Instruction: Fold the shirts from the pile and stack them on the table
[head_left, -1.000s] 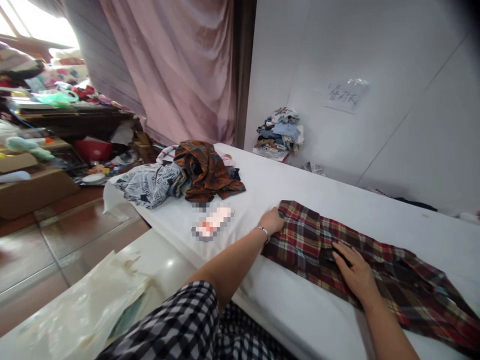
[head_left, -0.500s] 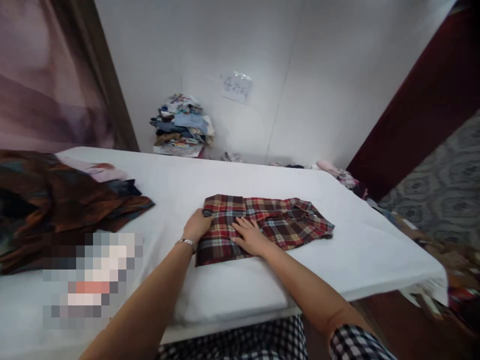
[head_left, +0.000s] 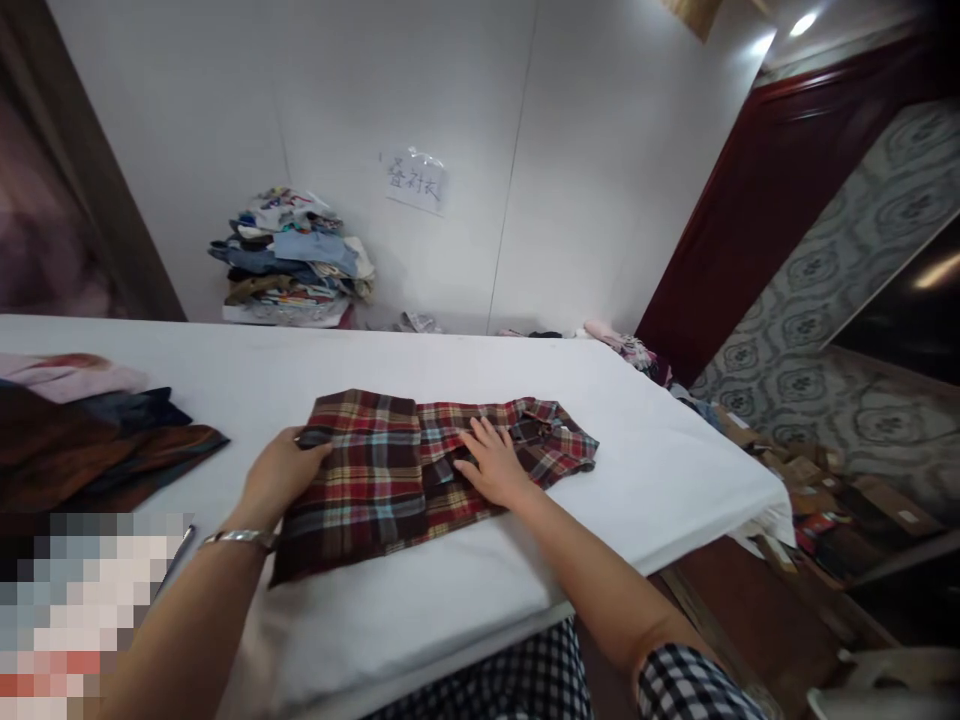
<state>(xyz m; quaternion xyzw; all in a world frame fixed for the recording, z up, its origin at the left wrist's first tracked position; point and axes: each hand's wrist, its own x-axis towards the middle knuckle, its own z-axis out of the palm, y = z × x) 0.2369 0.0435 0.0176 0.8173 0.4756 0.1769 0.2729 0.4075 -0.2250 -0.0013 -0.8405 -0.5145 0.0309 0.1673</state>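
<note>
A red, brown and cream plaid shirt [head_left: 367, 470] lies on the white-covered table [head_left: 660, 520], its collar end to the right. Its left part is folded over, and the flap's edge runs across the middle of the garment. At the left end, my left hand [head_left: 281, 475] grips the folded edge between thumb and fingers, a little raised. My right hand [head_left: 491, 465] rests on the shirt just right of the flap's edge, fingers spread and palm down. Fabric under the right palm is hidden.
Brown and dark clothes [head_left: 90, 450] lie on the table at left, near a pixelated patch. A tall pile of folded clothes [head_left: 292, 250] stands behind the table. A paper sign [head_left: 416, 183] hangs on the wall. Cardboard boxes [head_left: 885, 505] sit low at right.
The view has swung to the right. My left hand has drawn the shirt's folded end outward to the left, away from my right hand, which stays flat on the cloth.
</note>
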